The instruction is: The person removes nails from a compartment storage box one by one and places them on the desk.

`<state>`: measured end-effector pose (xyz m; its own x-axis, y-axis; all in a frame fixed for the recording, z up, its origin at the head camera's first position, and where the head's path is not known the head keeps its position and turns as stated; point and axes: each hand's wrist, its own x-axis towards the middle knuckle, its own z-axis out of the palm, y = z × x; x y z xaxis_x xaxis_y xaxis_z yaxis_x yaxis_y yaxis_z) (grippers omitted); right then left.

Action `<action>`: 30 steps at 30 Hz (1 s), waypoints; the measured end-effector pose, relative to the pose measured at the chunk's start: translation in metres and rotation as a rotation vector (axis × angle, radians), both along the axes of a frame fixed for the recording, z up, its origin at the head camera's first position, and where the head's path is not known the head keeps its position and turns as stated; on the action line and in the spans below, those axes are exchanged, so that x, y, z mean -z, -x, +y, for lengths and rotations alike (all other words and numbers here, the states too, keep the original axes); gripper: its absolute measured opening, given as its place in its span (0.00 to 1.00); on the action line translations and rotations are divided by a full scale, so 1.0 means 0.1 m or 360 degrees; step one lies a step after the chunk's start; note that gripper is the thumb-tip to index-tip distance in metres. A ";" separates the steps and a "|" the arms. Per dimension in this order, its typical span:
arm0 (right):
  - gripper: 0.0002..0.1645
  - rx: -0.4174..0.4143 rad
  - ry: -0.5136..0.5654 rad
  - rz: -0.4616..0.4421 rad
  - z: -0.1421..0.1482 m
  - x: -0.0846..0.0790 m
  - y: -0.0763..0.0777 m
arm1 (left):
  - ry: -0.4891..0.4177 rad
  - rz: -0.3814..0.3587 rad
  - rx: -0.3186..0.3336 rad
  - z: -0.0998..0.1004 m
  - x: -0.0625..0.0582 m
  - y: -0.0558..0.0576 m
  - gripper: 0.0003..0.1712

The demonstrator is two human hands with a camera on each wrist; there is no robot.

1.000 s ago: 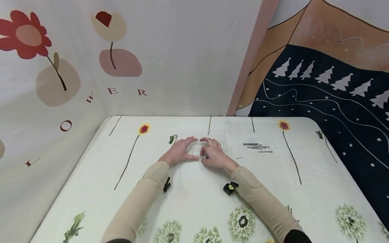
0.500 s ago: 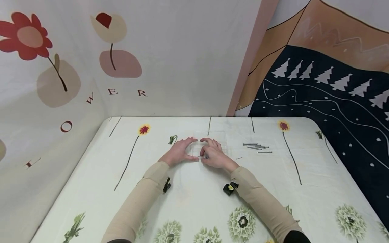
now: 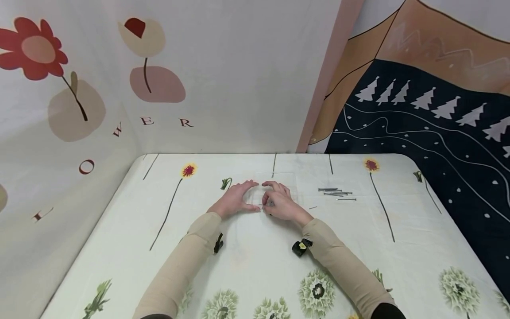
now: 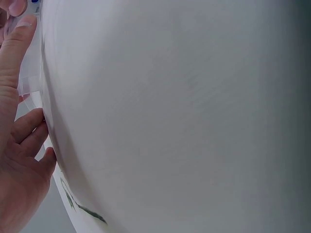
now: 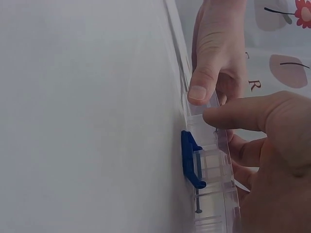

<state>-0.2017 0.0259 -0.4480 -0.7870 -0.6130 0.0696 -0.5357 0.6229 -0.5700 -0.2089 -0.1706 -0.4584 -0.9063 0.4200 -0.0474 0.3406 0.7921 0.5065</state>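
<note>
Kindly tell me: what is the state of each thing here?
Clear plastic compartment box: looks open.
Blue plastic latch: appears swung outward, unfastened.
Thin grey metal nails: lying loose, outside the box.
Bare left hand: fingers extended, at the box.
Bare right hand: fingers bent; grip unclear.

White flower-print tablecloth (image 3: 247, 261); pale printed wall (image 3: 247, 84) behind.

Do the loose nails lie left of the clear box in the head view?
No, the nails lie to the right of the clear box.
</note>
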 end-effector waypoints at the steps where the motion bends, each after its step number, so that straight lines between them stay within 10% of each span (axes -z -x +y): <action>1: 0.05 0.0002 0.0009 -0.0011 0.00 0.00 0.00 | -0.0002 0.0000 0.0001 0.00 0.00 0.00 0.48; 30: 0.04 0.0079 0.0405 -0.0073 0.25 -0.02 0.06 | 0.0012 0.0011 -0.0002 -0.01 0.02 0.00 0.49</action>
<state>-0.2078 0.0511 -0.4461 -0.8215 -0.5408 0.1805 -0.4782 0.4812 -0.7347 -0.2092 -0.1715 -0.4606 -0.9070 0.4187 -0.0444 0.3433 0.7964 0.4980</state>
